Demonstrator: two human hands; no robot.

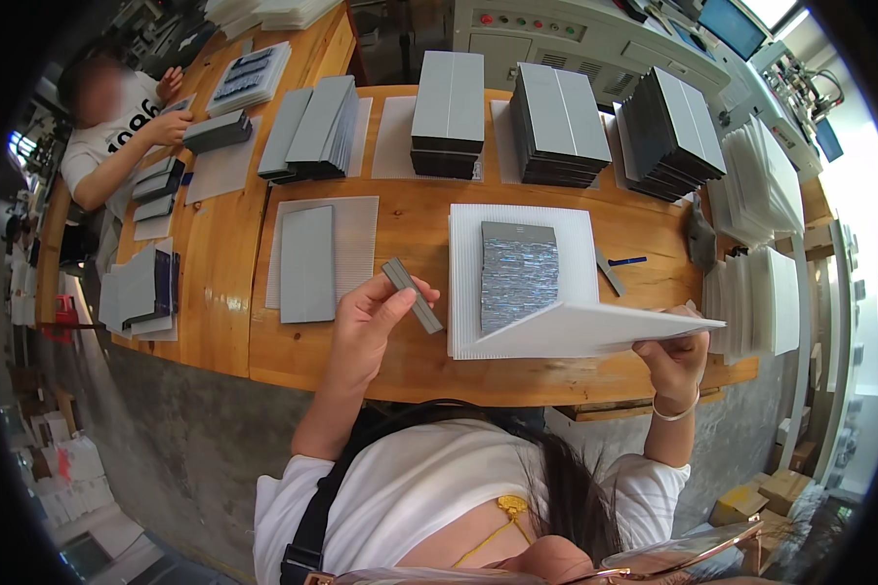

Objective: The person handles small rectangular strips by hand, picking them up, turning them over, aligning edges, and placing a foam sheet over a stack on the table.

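Observation:
My left hand (pixel 363 327) pinches a narrow grey strip-shaped piece (pixel 417 298), slanted above the table's front part. My right hand (pixel 675 363) grips the near right edge of a white corrugated sheet (pixel 595 329), lifted and tilted. Under it lies a stack of white corrugated sheets (pixel 466 253), carrying a block of closely packed thin strips (pixel 520 273) with shiny blue-grey edges. The raised sheet covers the stack's near right part. Left of my left hand, a flat grey panel (pixel 307 263) rests on a white ribbed sheet (pixel 355 234).
Tall stacks of grey panels (pixel 448 97) line the table's far side. Right of the white stack lie a thin grey strip (pixel 611 275), a blue pen (pixel 628 260) and a dark cloth (pixel 699 236). White sheet piles (pixel 766 302) stand right. Another person (pixel 117 136) handles pieces at far left.

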